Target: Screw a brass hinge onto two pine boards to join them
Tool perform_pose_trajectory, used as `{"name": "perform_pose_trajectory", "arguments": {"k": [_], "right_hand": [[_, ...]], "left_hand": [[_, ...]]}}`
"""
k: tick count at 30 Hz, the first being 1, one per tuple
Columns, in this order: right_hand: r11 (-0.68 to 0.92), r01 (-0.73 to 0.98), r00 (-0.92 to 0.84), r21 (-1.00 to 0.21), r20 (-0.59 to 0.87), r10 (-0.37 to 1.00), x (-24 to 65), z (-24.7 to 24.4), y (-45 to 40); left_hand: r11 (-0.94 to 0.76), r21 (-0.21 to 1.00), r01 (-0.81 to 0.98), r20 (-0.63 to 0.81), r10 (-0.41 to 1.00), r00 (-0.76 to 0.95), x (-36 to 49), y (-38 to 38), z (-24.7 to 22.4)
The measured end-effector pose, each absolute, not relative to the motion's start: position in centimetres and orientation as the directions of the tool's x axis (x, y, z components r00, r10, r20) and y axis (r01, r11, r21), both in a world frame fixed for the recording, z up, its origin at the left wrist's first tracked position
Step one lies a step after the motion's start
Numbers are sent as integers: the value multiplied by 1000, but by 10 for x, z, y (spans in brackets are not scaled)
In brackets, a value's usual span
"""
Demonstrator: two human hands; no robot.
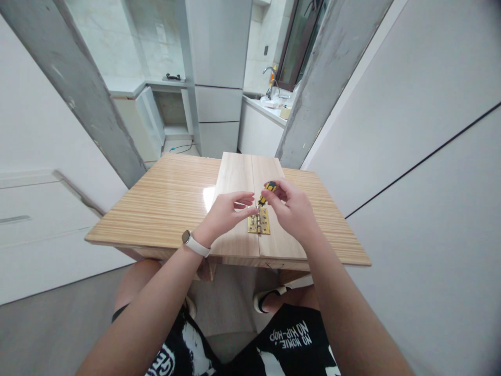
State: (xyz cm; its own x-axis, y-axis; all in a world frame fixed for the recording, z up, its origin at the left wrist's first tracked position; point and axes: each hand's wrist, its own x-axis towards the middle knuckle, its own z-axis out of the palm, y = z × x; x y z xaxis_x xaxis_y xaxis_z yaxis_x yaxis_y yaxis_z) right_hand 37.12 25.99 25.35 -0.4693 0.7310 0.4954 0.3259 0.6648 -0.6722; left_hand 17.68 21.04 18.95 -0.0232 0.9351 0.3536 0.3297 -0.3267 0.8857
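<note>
My right hand [287,206] is closed around the yellow and black handle of a short screwdriver [267,193], which tilts down toward a brass hinge [264,221]. The hinge lies open across the seam between two pale wooden boards [235,177], with screws or screw holes showing on its leaves. My left hand [230,211] hovers at the hinge's upper left, its fingers extended and apart, the thumb close to the screwdriver's lower end. Whether the screwdriver tip touches a screw is hidden by the fingers.
The boards rest on a striped wooden table [172,193], reaching its front edge. White panels stand close on both sides. Beyond the table are a tall fridge [219,47], a sink counter with a faucet [269,78], and an open cabinet [168,109]. My legs are below the table edge.
</note>
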Motion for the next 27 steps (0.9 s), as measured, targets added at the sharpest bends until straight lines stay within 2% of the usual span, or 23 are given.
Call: {"name": "perform_pose_trajectory", "arguments": {"k": [5, 10, 13, 16, 20, 27], "right_hand": [[595, 194, -252, -780, 546, 799, 391, 257, 276], [560, 191, 42, -806, 577, 816, 417, 240, 304], [529, 155, 153, -834, 550, 821, 428, 214, 326], [461, 70, 253, -885, 462, 850, 434, 182, 351], [383, -32, 344, -923, 350, 871, 435, 149, 377], [373, -51, 367, -926, 330, 870, 431, 131, 393]], "left_hand": [[-235, 878, 417, 317, 938, -139, 159, 214, 169], [-167, 854, 493, 276, 948, -158, 149, 215, 146], [-149, 848, 508, 260, 953, -155, 148, 216, 135], [-133, 847, 514, 259, 949, -181, 150, 215, 130], [-141, 845, 516, 278, 940, -199, 151, 212, 128], [-125, 858, 498, 260, 942, -213, 150, 211, 127]]}}
